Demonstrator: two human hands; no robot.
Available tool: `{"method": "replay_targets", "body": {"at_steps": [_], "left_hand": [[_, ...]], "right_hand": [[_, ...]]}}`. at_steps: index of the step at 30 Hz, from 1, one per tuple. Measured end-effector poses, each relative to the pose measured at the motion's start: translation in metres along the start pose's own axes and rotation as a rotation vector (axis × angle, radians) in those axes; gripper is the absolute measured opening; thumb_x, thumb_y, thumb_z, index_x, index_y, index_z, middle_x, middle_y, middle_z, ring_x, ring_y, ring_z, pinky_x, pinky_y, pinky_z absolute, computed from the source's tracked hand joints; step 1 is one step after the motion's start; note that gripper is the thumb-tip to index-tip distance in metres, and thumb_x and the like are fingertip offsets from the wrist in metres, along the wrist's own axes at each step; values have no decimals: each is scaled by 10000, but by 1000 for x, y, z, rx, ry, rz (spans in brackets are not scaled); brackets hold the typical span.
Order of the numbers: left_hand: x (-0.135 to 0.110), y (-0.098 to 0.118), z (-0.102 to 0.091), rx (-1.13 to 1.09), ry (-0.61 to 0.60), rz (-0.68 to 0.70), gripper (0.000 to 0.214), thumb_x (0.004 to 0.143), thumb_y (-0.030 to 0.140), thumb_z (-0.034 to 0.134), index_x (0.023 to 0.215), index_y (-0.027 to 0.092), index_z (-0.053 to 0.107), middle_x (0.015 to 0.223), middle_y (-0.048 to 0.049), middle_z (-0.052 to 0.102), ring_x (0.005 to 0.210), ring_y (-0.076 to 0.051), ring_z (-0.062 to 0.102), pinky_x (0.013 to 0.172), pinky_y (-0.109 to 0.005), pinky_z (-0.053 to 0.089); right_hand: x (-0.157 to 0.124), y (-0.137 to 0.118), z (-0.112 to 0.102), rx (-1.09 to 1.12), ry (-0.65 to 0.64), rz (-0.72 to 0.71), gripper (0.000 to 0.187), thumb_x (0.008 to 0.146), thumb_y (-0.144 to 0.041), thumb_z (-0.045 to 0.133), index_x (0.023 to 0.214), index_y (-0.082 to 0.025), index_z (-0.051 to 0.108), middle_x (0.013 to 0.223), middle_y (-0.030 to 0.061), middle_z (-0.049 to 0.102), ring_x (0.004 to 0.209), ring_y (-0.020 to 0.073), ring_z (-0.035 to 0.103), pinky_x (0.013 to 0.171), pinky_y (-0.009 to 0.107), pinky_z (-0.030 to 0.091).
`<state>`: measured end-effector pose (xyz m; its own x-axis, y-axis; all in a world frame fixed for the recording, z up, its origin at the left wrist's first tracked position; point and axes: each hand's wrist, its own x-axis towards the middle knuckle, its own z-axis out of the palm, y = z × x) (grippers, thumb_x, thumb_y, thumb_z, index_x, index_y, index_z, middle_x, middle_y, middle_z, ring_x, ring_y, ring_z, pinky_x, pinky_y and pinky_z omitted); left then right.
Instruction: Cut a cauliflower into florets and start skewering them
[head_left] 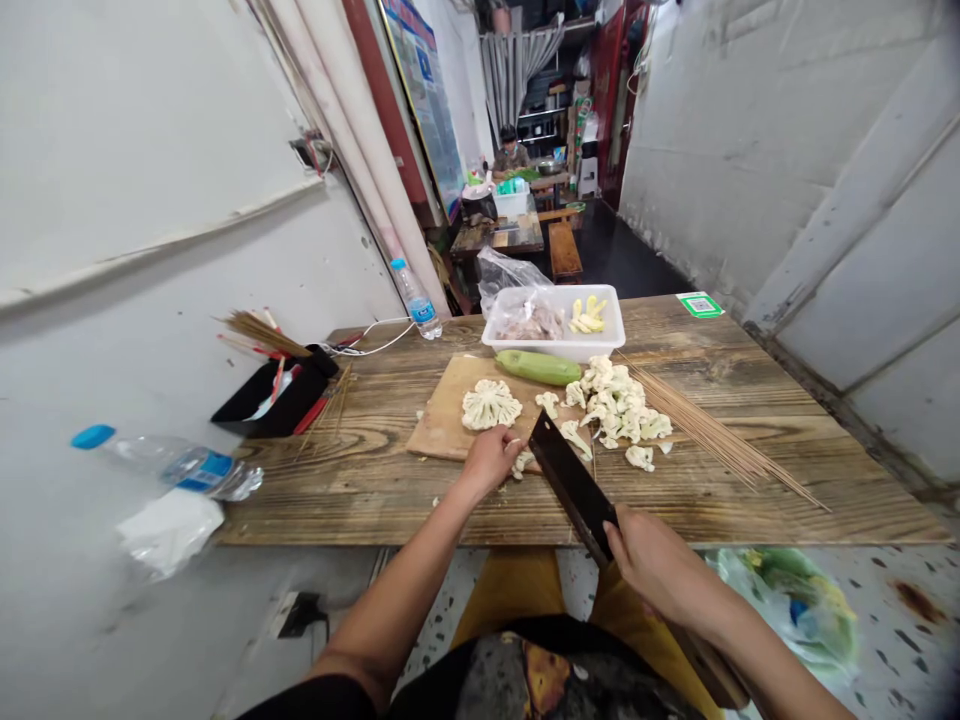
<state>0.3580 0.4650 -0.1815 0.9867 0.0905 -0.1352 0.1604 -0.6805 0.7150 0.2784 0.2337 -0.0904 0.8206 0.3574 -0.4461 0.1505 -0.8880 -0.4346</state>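
My right hand (652, 560) is closed around a dark cleaver (568, 482), whose blade slants up and left over the near edge of the wooden cutting board (435, 425). At that edge the fingers of my left hand (489, 460) pinch a small cauliflower floret (522, 463), just left of the blade. A larger cauliflower head piece (491, 404) rests on the board beyond my left hand. Cut cauliflower florets (619, 400) are heaped at the board's right side, some on the table. Behind them lies a green zucchini (538, 367).
A white plastic tub (555, 347) holds bagged meat and yellow pieces. Thin wooden skewers (712, 430) lie on the right of the table (847, 470). Water bottles (416, 300) and a black box (262, 400) stand left. A bagged bin (814, 610) is below right; another person (511, 152) sits far back.
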Motion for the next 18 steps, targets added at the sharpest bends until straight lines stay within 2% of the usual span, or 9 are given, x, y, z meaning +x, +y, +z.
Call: {"method": "replay_targets", "body": {"at_steps": [3,6,7,9,11,13,15,18], "left_hand": [[2,-4,-3,-10,-3,5,184,808,328,562,724,167,536,574,16,570,504,-115,538,518,-212,363],[1,-7,-12,-109,-4,17,172,796,325,565,739,163,547,587,18,546,517,-113,524,498,-212,397],[1,-6,-15,-180,-2,26,168,792,327,567,768,160,554,607,17,545,535,-116,525,498,-216,418],[2,2,-18,-355,8,54,184,782,314,580,872,155,560,663,15,545,590,-123,539,522,-236,475],[7,18,-16,-512,10,122,246,774,277,593,977,146,547,738,4,555,654,-125,557,589,-271,529],[18,42,-7,-587,-1,209,278,782,243,587,1034,135,537,820,-19,575,712,-126,571,670,-302,552],[36,69,9,-593,-20,271,277,786,228,596,1041,129,553,890,-42,598,769,-133,581,743,-322,548],[68,101,37,-472,-42,365,274,739,190,664,1001,138,601,937,-49,626,856,-158,582,859,-348,504]], "right_hand": [[8,7,-3,168,-94,24,299,929,-259,275,773,-168,512,401,5,499,341,161,525,382,226,352],[14,25,5,448,-109,60,209,908,-328,309,784,-217,435,374,-43,459,318,170,513,322,216,323],[13,32,9,523,-63,62,195,906,-348,311,789,-229,413,380,-52,465,318,169,515,322,217,327],[7,44,14,585,123,74,214,906,-397,308,780,-243,388,386,-57,480,323,168,518,355,232,358],[-5,54,15,561,373,123,264,906,-449,310,747,-249,379,384,-46,496,345,169,526,421,258,396],[-19,63,13,534,552,181,327,906,-501,310,702,-254,380,395,-24,523,383,175,542,488,285,418],[-31,71,11,558,609,211,380,904,-542,307,665,-258,389,413,-8,541,414,180,551,525,302,426],[-43,81,13,630,588,232,404,894,-575,319,646,-265,399,423,-4,545,421,187,548,533,314,431]]}}
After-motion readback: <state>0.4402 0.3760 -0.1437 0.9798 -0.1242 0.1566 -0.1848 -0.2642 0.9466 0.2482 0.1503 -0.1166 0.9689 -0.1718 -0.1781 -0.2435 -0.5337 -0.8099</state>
